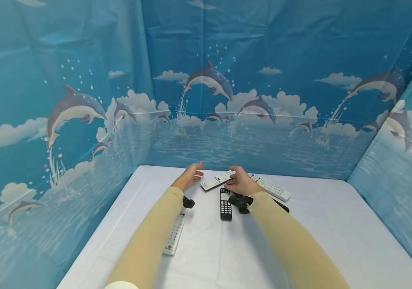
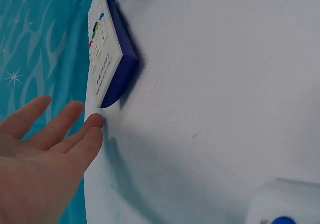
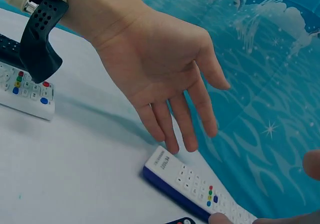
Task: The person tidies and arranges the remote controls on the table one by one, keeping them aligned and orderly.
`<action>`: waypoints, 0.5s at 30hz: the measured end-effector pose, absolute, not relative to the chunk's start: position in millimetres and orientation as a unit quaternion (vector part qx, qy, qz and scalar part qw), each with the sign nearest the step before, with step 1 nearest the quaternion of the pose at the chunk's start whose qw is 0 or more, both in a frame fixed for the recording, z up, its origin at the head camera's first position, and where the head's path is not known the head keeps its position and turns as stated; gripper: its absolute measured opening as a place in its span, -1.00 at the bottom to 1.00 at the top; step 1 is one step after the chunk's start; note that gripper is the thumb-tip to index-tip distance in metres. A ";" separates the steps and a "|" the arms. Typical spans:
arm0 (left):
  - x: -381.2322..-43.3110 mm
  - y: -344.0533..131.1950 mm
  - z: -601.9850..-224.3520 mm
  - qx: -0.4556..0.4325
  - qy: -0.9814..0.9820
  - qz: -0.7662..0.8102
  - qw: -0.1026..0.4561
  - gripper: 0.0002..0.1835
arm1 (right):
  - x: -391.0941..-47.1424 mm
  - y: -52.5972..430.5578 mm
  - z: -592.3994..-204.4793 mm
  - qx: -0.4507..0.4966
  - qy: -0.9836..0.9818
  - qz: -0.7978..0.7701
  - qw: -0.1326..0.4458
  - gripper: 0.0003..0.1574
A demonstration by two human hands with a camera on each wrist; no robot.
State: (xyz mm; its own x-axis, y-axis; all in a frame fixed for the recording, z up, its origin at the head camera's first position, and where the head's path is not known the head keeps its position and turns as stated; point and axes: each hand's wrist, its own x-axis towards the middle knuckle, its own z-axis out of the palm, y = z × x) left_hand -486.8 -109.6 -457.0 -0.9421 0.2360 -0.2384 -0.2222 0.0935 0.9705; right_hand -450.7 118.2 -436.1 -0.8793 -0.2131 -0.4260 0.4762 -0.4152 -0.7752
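My left hand [image 1: 190,176] is held with its fingers extended and apart, off the left end of a white remote control [image 1: 217,180]. In the left wrist view, its fingertips lie just short of that end, where the blue side of the remote [image 2: 122,76] shows. My right hand [image 1: 242,182] pinches the opposite end of this remote. The right wrist view catches only a few fingers of it along the bottom right, at the edge of the remote [image 3: 192,179], with the left hand's palm [image 3: 155,58] facing the camera.
A black remote [image 1: 225,204] lies left of my right wrist. Another white remote [image 1: 272,188] and a partly covered black one [image 1: 281,205] lie by the right forearm. A further white remote [image 1: 174,237] sits beside the left forearm. Blue dolphin-print curtains [image 1: 227,148] enclose the white table [image 1: 206,257].
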 end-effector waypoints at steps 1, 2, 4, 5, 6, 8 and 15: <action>-487.5 -109.6 -458.0 0.001 0.718 0.675 0.171 -0.29 | -451.7 118.2 -437.4 0.130 0.493 -0.835 0.207 -0.19; -487.5 -109.4 -458.4 -0.003 0.715 0.677 0.175 -0.30 | -452.6 118.2 -438.9 0.127 0.488 -0.838 0.207 -0.18; -487.3 -108.4 -458.4 -0.012 0.711 0.679 0.185 -0.31 | -454.2 118.2 -441.9 0.123 0.480 -0.844 0.207 -0.18; -487.3 -107.5 -458.2 -0.014 0.709 0.679 0.190 -0.31 | -455.1 118.0 -443.7 0.120 0.478 -0.845 0.209 -0.18; -487.1 -106.6 -457.4 -0.017 0.706 0.679 0.199 -0.32 | -455.7 117.5 -445.3 0.119 0.476 -0.845 0.211 -0.18; -486.4 -104.3 -455.6 -0.016 0.705 0.676 0.214 -0.33 | -456.4 116.2 -448.0 0.120 0.473 -0.846 0.216 -0.18; -485.6 -97.4 -452.1 0.016 0.726 0.645 0.237 -0.27 | -453.2 109.8 -451.0 0.118 0.459 -0.854 0.215 -0.16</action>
State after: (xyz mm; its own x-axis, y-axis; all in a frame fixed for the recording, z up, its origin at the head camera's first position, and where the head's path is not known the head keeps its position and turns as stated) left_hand -485.6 -97.4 -452.1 -0.8873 0.3286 -0.3237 -0.2829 0.1664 0.9446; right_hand -453.2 109.8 -451.0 -0.8795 -0.2583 -0.3998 0.4760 -0.4856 -0.7333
